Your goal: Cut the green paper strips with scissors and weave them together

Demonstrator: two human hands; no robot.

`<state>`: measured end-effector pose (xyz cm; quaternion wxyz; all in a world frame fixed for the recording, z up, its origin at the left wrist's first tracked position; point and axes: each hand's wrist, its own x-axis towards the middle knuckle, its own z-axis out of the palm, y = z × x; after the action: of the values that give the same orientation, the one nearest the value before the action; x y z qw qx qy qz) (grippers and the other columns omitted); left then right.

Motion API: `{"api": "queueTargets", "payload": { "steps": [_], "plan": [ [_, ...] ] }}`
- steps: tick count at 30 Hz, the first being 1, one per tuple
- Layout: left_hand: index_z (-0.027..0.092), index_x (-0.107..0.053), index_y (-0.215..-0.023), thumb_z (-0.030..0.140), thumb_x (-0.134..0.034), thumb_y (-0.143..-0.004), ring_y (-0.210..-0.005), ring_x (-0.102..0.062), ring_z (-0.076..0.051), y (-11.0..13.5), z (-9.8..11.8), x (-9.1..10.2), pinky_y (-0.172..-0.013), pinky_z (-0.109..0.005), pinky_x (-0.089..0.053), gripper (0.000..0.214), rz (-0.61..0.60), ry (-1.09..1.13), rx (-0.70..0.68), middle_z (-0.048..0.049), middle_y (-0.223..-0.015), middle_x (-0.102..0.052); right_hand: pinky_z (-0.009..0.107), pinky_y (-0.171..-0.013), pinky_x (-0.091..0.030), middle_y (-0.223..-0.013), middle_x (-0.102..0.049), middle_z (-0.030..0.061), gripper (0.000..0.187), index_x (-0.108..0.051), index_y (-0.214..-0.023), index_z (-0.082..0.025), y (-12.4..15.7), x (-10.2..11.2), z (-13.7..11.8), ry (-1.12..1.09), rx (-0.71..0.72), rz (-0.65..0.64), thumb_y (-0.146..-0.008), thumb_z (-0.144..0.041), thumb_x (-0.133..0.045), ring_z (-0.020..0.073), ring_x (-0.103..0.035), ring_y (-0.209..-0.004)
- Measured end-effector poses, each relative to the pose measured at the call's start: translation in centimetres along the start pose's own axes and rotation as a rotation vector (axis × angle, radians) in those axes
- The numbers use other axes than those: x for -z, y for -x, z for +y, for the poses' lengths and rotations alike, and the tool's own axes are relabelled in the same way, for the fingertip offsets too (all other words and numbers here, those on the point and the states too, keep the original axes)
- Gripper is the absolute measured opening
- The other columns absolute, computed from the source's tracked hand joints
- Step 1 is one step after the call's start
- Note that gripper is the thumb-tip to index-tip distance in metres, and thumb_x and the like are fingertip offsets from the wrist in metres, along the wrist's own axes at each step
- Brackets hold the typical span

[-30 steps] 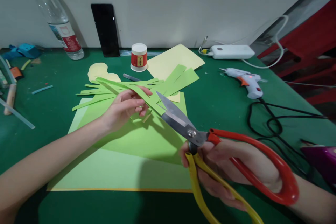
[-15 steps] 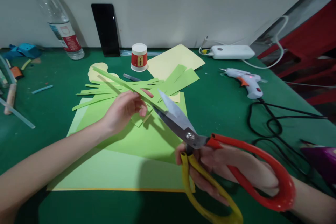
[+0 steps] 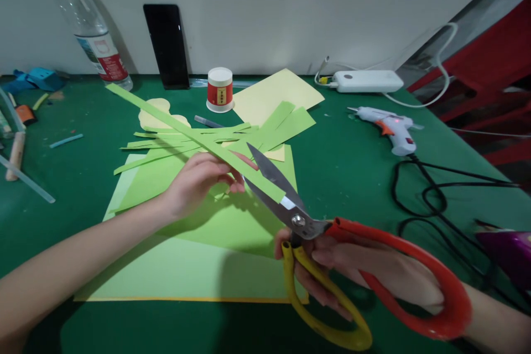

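Note:
Between the fingers of my left hand point(image 3: 207, 182) is a long, narrow green paper strip point(image 3: 182, 129), slanting from upper left down to the scissors. My right hand point(image 3: 332, 265) grips the scissors point(image 3: 297, 220), which have one red and one yellow handle. Their blades are parted, and the strip's lower right end lies between them near the pivot. Beneath my hands, several cut green strips point(image 3: 157, 142) lie across a stack of green paper sheets point(image 3: 178, 271). Two wider green pieces point(image 3: 286, 130) rest at the stack's far right.
A cream sheet point(image 3: 277, 94) and a small red-and-white tub point(image 3: 219, 90) sit behind the strips. A phone point(image 3: 166, 47) leans on the wall beside a water bottle point(image 3: 97, 38). On the right lie a glue gun point(image 3: 392, 127), its black cord point(image 3: 423, 199) and a white power bank point(image 3: 368, 82).
The green strip has shifted so that its far end reaches further up and left, while its near end sits deeper between the blades. My left hand has moved slightly right.

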<state>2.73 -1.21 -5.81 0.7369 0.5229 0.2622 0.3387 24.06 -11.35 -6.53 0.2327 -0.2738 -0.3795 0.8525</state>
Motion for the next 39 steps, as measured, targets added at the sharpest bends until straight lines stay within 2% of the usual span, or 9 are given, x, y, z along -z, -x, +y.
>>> {"api": "queueTargets", "payload": {
  "steps": [3,6,9,17,22,25,29,32,39],
  "plan": [
    [0.017,-0.071,-0.073,0.032,-0.065,-0.068,-0.067,-0.058,-0.017,0.2,0.3,-0.4,-0.061,-0.029,-0.046,0.018,0.024,0.013,0.012,-0.0057,-0.077,-0.067,0.017,-0.047,-0.039,-0.063,-0.052,-0.0003,0.022,-0.055,-0.096,-0.02,0.0,-0.3,0.1,0.044,0.039,0.047,-0.087,-0.035,-0.041,0.0077,-0.046,-0.05],
    [0.019,-0.072,-0.075,0.037,-0.067,-0.07,-0.066,-0.058,-0.014,0.4,0.0,-0.7,-0.063,-0.027,-0.046,0.019,0.047,-0.028,0.005,-0.0033,-0.074,-0.067,0.017,-0.046,-0.038,-0.063,-0.052,-0.0009,0.024,-0.053,-0.102,-0.02,-0.2,-0.2,0.7,0.094,0.092,0.057,-0.089,-0.035,-0.04,0.0065,-0.045,-0.048],
    [0.022,-0.072,-0.075,0.032,-0.069,-0.07,-0.067,-0.058,-0.012,0.6,-0.5,-0.8,-0.063,-0.023,-0.045,0.012,0.066,-0.09,0.019,-0.0011,-0.077,-0.069,0.016,-0.045,-0.037,-0.065,-0.053,0.0,0.025,-0.051,-0.107,-0.02,-0.3,0.2,1.5,0.15,0.114,0.073,-0.089,-0.034,-0.042,0.0069,-0.046,-0.05],
    [0.021,-0.073,-0.071,0.023,-0.074,-0.065,-0.06,-0.057,-0.009,1.0,0.0,-1.3,-0.053,-0.018,-0.042,0.007,0.058,-0.157,0.072,0.0002,-0.072,-0.07,0.017,-0.047,-0.036,-0.065,-0.052,0.001,0.032,-0.049,-0.104,-0.014,-0.1,-0.5,1.2,0.309,0.101,0.129,-0.089,-0.041,-0.041,0.0066,-0.045,-0.053],
    [0.019,-0.072,-0.066,0.02,-0.073,-0.065,-0.051,-0.054,-0.007,1.2,0.4,-1.8,-0.044,-0.016,-0.039,0.001,0.021,-0.196,0.105,0.0007,-0.069,-0.07,0.021,-0.048,-0.037,-0.065,-0.05,0.0013,0.042,-0.049,-0.096,-0.014,0.0,-1.1,0.1,0.411,-0.004,0.173,-0.085,-0.053,-0.04,0.008,-0.044,-0.052],
    [0.019,-0.072,-0.064,0.021,-0.072,-0.066,-0.054,-0.057,-0.009,1.2,0.7,-1.8,-0.045,-0.017,-0.041,0.002,0.001,-0.224,0.111,0.0002,-0.068,-0.07,0.021,-0.046,-0.034,-0.063,-0.047,-0.0003,0.041,-0.049,-0.094,-0.015,0.3,-1.3,0.1,0.423,-0.047,0.189,-0.085,-0.054,-0.038,0.0071,-0.042,-0.049],
    [0.021,-0.072,-0.069,0.021,-0.073,-0.065,-0.062,-0.062,-0.012,1.1,1.1,-1.3,-0.052,-0.018,-0.046,0.005,-0.04,-0.283,0.108,0.0007,-0.07,-0.07,0.02,-0.048,-0.033,-0.062,-0.045,-0.0015,0.036,-0.049,-0.096,-0.016,0.6,-1.5,0.1,0.434,-0.04,0.206,-0.087,-0.049,-0.038,0.0072,-0.041,-0.052],
    [0.02,-0.072,-0.066,0.022,-0.073,-0.064,-0.059,-0.062,-0.012,1.0,1.2,-1.1,-0.05,-0.018,-0.046,0.003,-0.041,-0.344,0.124,0.0009,-0.065,-0.07,0.02,-0.047,-0.031,-0.06,-0.044,-0.002,0.035,-0.049,-0.098,-0.016,0.5,-1.5,0.2,0.438,-0.006,0.218,-0.088,-0.047,-0.038,0.0069,-0.04,-0.051],
    [0.023,-0.071,-0.073,0.014,-0.075,-0.062,-0.067,-0.065,-0.01,0.9,0.6,-1.4,-0.059,-0.015,-0.051,0.014,0.009,-0.129,0.112,0.0034,-0.075,-0.071,0.019,-0.045,-0.029,-0.056,-0.044,-0.0026,0.033,-0.049,-0.098,-0.013,0.0,-1.0,0.6,0.401,0.076,0.19,-0.09,-0.043,-0.038,0.0063,-0.038,-0.049]
  ]
}}
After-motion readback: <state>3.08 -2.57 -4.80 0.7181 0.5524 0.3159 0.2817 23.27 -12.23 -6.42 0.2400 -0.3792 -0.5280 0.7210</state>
